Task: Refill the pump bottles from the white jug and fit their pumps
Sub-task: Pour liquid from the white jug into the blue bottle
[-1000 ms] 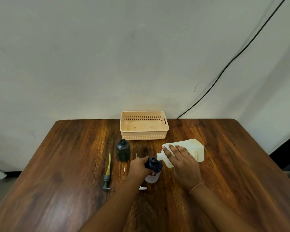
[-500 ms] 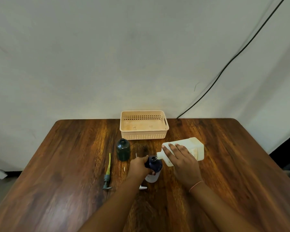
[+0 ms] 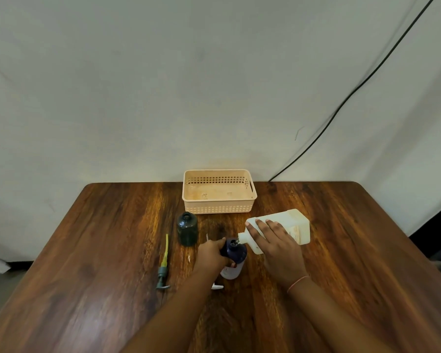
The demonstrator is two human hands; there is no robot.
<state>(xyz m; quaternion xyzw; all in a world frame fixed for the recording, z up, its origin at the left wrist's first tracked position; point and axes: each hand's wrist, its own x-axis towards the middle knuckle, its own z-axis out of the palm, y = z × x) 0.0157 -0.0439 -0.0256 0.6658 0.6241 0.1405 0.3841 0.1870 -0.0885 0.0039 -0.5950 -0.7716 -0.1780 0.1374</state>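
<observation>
Palm-down, right hand (image 3: pixel 278 253) tips white jug (image 3: pixel 288 226) (spout seemingly touching bottle (image 3: pixel 236 253)).

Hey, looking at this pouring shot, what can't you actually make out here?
All in the head view:
- Fill level of the blue bottle: dark plastic, and the left hand covers its side.
- White pump: mostly hidden under the left forearm.
- Liquid stream at the white jug spout: too small to tell.
- Jug label: covered by the right hand and blurred.
- Green bottle contents: opaque.

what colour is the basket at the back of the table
The basket is pale peach; the head view, the only one, shows it clearly.
</observation>
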